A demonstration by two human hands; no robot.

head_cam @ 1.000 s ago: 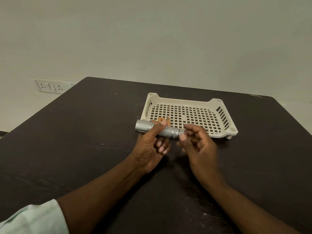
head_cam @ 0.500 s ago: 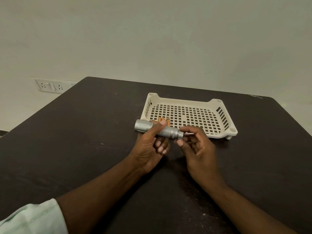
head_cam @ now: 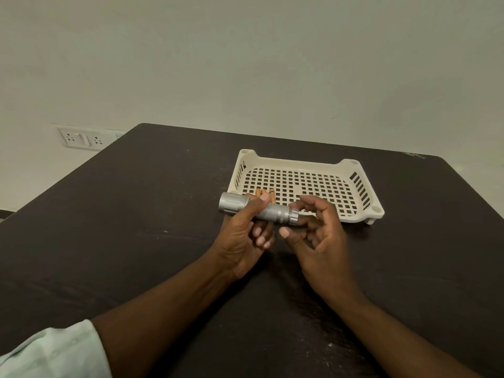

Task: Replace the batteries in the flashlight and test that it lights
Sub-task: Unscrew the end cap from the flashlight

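1. The left hand (head_cam: 245,236) is gripping a silver metal flashlight (head_cam: 259,209) with a knurled barrel, its thumb lying over the top of the barrel and its fingers curling round from beneath.
2. The flashlight is being held nearly level above the dark brown tabletop (head_cam: 136,214), its wider head pointing to the left and its tail end pointing to the right.
3. The right hand (head_cam: 319,236) is sitting at the tail end of the flashlight with its fingers loosely curled and its thumb pointing left, just under the tail cap.
4. The right fingertips are hovering close around the tail cap; whether they are actually touching or pinching it cannot be told.
5. Some orange cylindrical batteries (head_cam: 264,194) are lying at the near left corner of a cream plastic tray (head_cam: 351,170) with a perforated grid floor, partly hidden behind the left hand's fingers.
6. The tray is resting on the tabletop just beyond both hands.
7. A white wall socket panel (head_cam: 80,139) is showing on the pale wall to the left of the table.
8. A pale green sleeve (head_cam: 51,353) is covering the left arm at the lower left corner.
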